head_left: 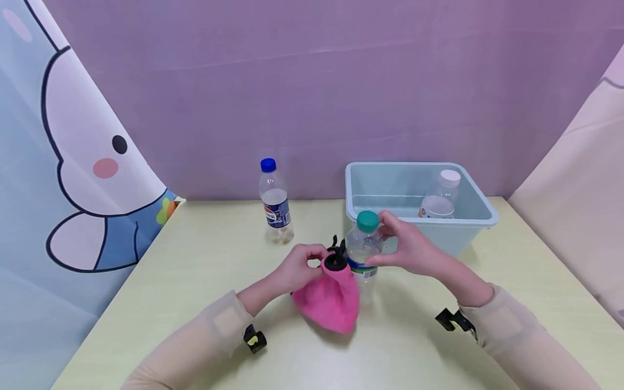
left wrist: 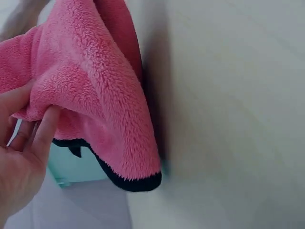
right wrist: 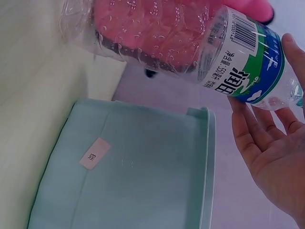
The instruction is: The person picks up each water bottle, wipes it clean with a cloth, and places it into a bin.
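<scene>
In the head view, my left hand [head_left: 294, 271] pinches a pink fleecy towel [head_left: 331, 303] with black edging. Its fingers press into a fold of the towel [left wrist: 95, 90] in the left wrist view. To the right, my right hand [head_left: 411, 249] grips a clear plastic bottle [head_left: 362, 250] with a green cap, thumb on one side and fingers on the other. The bottle stands upright right beside the towel. From the right wrist, the bottle's label [right wrist: 255, 59] shows blue, green and white, with water droplets on the clear wall. Whether towel and bottle touch is unclear.
A light blue bin [head_left: 421, 222] stands behind my right hand, holding a clear bottle with a white cap [head_left: 441, 195]. Back left, a blue-capped bottle [head_left: 277, 208] stands on the pale table [head_left: 214, 238]. A purple cloth [head_left: 312, 92] hangs behind.
</scene>
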{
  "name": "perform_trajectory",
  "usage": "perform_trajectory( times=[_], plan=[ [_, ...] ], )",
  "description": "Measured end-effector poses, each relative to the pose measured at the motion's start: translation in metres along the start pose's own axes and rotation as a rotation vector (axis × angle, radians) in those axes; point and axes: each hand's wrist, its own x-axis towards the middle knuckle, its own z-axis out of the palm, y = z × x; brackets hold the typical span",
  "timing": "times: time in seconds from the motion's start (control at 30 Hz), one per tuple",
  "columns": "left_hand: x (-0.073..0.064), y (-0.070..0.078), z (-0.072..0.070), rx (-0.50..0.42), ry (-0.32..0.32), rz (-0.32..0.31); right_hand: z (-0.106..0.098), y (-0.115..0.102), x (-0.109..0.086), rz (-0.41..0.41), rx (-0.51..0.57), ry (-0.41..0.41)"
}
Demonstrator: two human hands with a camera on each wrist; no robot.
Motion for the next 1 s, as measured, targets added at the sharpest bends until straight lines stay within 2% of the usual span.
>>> perform_trajectory(
  times=[0.2,0.4,0.63,0.87,1.0],
  plan=[
    [0.009,0.020,-0.004,-0.166,0.125,0.070,-0.001,0.000,0.000,-0.014,-0.011,0.011],
    [0.019,0.038,-0.009,-0.238,0.207,0.132,-0.001,0.000,0.000,-0.013,-0.014,0.001],
    [0.022,0.046,-0.013,-0.244,0.189,0.154,-0.001,0.000,0.000,-0.003,-0.005,-0.008],
    [0.019,0.040,-0.013,-0.196,0.133,0.117,-0.001,0.000,0.000,-0.023,-0.005,-0.001],
    [0.016,0.033,-0.011,-0.137,0.092,0.098,0.000,0.000,-0.001,-0.034,-0.015,0.012]
  ],
)
